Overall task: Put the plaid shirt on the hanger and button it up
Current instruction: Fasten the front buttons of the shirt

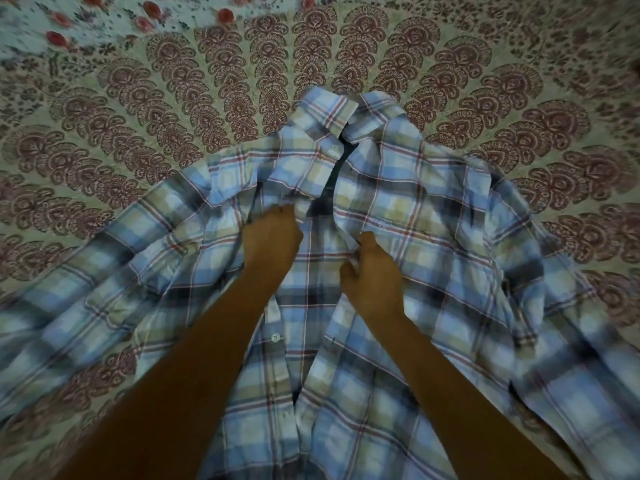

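Note:
The plaid shirt (398, 209), blue, white and yellow checks with red lines, lies front up on the bed with its collar away from me and its sleeves spread to both sides. Its front is open at the chest, and a dark strip (334, 174), perhaps the hanger, shows in the gap under the collar. My left hand (272, 237) pinches the edge of the left front panel near the chest. My right hand (372, 271) pinches the edge of the right front panel slightly lower. A white button (276, 337) shows on the placket below my left wrist.
The shirt lies on a bedsheet (173, 140) printed with dark red fan-shaped motifs. A pale floral cloth (86, 26) with red flowers sits at the far left corner.

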A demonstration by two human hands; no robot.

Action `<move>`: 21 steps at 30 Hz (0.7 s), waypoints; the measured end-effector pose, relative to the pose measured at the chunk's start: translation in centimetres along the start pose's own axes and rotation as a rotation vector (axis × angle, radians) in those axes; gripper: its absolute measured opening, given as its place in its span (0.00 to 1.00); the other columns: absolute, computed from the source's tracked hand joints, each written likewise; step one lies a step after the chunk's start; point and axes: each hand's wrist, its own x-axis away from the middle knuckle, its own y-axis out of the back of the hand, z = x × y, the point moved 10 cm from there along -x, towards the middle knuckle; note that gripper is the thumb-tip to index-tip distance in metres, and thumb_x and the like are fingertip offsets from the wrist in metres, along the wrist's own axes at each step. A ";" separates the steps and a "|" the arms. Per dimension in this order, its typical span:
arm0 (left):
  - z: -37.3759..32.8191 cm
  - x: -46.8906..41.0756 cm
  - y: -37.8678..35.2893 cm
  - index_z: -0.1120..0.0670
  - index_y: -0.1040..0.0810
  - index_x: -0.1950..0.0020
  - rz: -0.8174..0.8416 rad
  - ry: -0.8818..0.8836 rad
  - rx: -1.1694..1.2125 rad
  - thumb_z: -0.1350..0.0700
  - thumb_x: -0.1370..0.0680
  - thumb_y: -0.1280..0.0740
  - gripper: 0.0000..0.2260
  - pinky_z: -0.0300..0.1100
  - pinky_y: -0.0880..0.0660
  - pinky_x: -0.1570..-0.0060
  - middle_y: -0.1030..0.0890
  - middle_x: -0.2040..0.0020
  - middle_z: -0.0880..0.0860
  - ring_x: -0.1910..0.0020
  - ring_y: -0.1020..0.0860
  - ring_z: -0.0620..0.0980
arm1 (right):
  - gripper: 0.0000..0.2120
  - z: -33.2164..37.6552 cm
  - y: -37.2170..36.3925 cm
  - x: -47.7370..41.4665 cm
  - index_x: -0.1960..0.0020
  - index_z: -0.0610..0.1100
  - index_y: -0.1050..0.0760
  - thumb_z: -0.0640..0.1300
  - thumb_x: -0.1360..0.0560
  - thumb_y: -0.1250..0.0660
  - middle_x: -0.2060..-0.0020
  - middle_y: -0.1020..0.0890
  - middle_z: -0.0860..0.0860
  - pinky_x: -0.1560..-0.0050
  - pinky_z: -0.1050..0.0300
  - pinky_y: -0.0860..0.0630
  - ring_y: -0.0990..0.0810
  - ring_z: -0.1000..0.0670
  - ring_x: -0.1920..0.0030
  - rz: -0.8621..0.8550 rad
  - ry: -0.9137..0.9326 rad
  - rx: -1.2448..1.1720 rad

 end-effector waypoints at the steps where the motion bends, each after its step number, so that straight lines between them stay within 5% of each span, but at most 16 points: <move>1: -0.3 -0.5 0.4 0.60 0.27 0.41 0.001 -0.007 0.083 0.57 0.22 0.40 0.12 0.50 0.28 0.56 0.22 0.45 0.61 0.49 0.22 0.62 | 0.15 0.9 0.4 0.1 0.38 0.39 0.33 0.38 0.25 0.38 0.51 0.21 0.43 0.55 0.53 0.25 0.21 0.43 0.52 -0.012 0.032 -0.058; 5: -1.9 -0.8 3.1 0.60 0.21 0.46 0.005 -0.037 0.607 0.57 0.24 0.39 0.12 0.42 0.29 0.57 0.19 0.51 0.63 0.51 0.22 0.62 | 0.18 4.4 -0.9 1.9 0.36 0.40 0.33 0.36 0.25 0.39 0.57 0.25 0.50 0.57 0.58 0.31 0.26 0.49 0.60 0.126 0.160 -0.177; 8: -1.3 1.1 1.7 0.53 0.28 0.33 0.176 -0.007 0.396 0.56 0.22 0.40 0.17 0.47 0.28 0.42 0.24 0.36 0.58 0.38 0.26 0.59 | 0.29 3.6 -3.7 4.1 0.27 0.41 0.45 0.40 0.24 0.38 0.43 0.26 0.48 0.49 0.53 0.27 0.24 0.46 0.51 0.346 0.115 -0.078; 11: 0.8 5.1 2.6 0.52 0.30 0.32 0.083 0.038 0.329 0.59 0.21 0.41 0.18 0.50 0.28 0.39 0.25 0.35 0.58 0.38 0.26 0.59 | 0.29 2.4 -4.0 7.6 0.26 0.41 0.46 0.42 0.24 0.38 0.30 0.37 0.43 0.39 0.53 0.29 0.31 0.42 0.35 0.354 0.143 0.143; 14: 1.3 10.5 3.5 0.53 0.21 0.46 -0.077 -0.016 0.475 0.58 0.23 0.41 0.11 0.50 0.23 0.51 0.18 0.50 0.58 0.53 0.21 0.57 | 0.22 2.0 -3.3 12.3 0.37 0.38 0.30 0.37 0.30 0.33 0.41 0.27 0.40 0.48 0.49 0.23 0.25 0.40 0.45 0.196 0.227 0.181; 17: 2.3 16.5 -0.9 0.55 0.21 0.57 0.106 0.031 0.552 0.56 0.25 0.37 0.06 0.45 0.24 0.61 0.18 0.61 0.56 0.64 0.22 0.52 | 0.20 0.4 -4.1 18.0 0.50 0.41 0.23 0.40 0.41 0.24 0.55 0.22 0.43 0.63 0.54 0.22 0.21 0.43 0.60 0.113 0.294 0.295; 19: 3.6 20.2 -4.0 0.55 0.21 0.56 0.224 0.125 0.585 0.56 0.26 0.33 0.03 0.43 0.26 0.61 0.19 0.58 0.57 0.60 0.21 0.54 | 0.24 -0.5 -5.1 21.7 0.48 0.43 0.24 0.47 0.42 0.22 0.59 0.21 0.47 0.66 0.57 0.24 0.21 0.46 0.63 0.164 0.310 0.319; 21: 3.9 23.4 -5.5 0.55 0.24 0.46 0.261 0.158 0.550 0.52 0.28 0.29 0.13 0.46 0.26 0.56 0.23 0.49 0.57 0.51 0.22 0.57 | 0.31 -1.1 -6.3 24.9 0.46 0.44 0.27 0.55 0.44 0.22 0.60 0.22 0.49 0.67 0.58 0.25 0.21 0.48 0.64 0.229 0.320 0.350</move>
